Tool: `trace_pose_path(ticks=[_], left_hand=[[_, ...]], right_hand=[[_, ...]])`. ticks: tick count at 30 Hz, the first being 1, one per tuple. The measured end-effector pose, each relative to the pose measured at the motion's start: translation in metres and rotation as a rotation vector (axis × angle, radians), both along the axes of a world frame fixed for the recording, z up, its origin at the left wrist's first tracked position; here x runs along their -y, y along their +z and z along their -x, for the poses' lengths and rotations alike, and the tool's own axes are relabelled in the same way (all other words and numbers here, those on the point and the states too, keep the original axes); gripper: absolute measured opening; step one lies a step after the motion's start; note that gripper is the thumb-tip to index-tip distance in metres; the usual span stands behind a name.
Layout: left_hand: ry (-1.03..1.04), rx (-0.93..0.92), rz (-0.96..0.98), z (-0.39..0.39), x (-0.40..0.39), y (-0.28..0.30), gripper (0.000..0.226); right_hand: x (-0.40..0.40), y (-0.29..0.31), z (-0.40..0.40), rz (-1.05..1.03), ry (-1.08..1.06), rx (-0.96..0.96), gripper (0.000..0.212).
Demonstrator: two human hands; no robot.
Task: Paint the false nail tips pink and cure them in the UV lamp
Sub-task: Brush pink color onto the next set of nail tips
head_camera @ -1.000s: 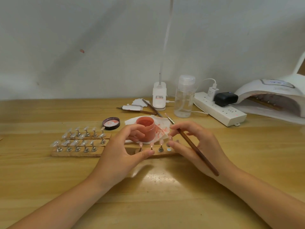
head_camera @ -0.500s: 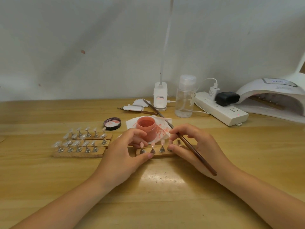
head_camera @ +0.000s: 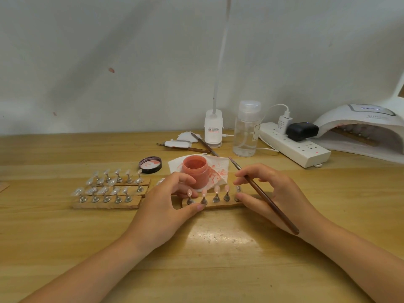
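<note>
Behind everything we see a plain pale wall (head_camera: 131,51), and below it the wooden desk (head_camera: 218,248) that carries all the things. At the far right sits the white UV lamp (head_camera: 363,119), its mouth facing us, with a wooden strip partly visible inside. Just left of it lies a white power strip (head_camera: 293,147) with a black adapter (head_camera: 302,131) and a white charger plugged in. Next we note a clear pump bottle (head_camera: 246,130) and the white base of a desk lamp (head_camera: 213,130).

Our left hand (head_camera: 166,206) grips the left end of a wooden strip (head_camera: 220,204), thumb on its near edge and fingers curled behind it. Our right hand (head_camera: 273,193) pinches the strip's right end and also holds a brown paintbrush (head_camera: 269,200), whose bristle end points up and away toward the jar. On this strip stand five false nail tips (head_camera: 216,190) on metal holders, looking pink.

Just behind the strip, an open jar of pink paint (head_camera: 195,169) rests on a stained white tissue (head_camera: 218,169); its lid (head_camera: 150,164) lies to the left. Further left, three more strips (head_camera: 107,204) carry clear unpainted tips (head_camera: 102,190). Spare brushes (head_camera: 203,144) lie near the lamp base.
</note>
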State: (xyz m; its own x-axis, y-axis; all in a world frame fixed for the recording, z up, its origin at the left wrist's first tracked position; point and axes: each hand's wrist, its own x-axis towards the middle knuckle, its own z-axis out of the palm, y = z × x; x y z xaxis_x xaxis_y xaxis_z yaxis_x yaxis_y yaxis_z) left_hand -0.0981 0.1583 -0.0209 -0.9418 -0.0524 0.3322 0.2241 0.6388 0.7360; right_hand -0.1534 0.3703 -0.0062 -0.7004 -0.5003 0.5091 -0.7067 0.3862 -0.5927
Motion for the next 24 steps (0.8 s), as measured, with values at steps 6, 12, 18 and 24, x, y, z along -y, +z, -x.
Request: trace_pose_path(ticks=[6,12,18,24], left_hand=[[0.004,0.001,-0.011,-0.001,-0.001,0.001,0.036],[0.004,-0.014,0.012,-0.002,-0.002,0.002,0.038],[-0.006,-0.268,0.076,-0.008,-0.008,0.009,0.035],[-0.078,-0.442,0.216,-0.014,-0.011,0.009,0.023]], right_hand=[[-0.001,-0.002,0.002,0.054,-0.022,0.074,0.035],[0.0,0.002,0.003,0.262,-0.08,0.145,0.032],[0.025,0.007,-0.024,0.332,0.005,0.076,0.038],[0.044,0.005,-0.046,0.374,0.076,0.07,0.046]])
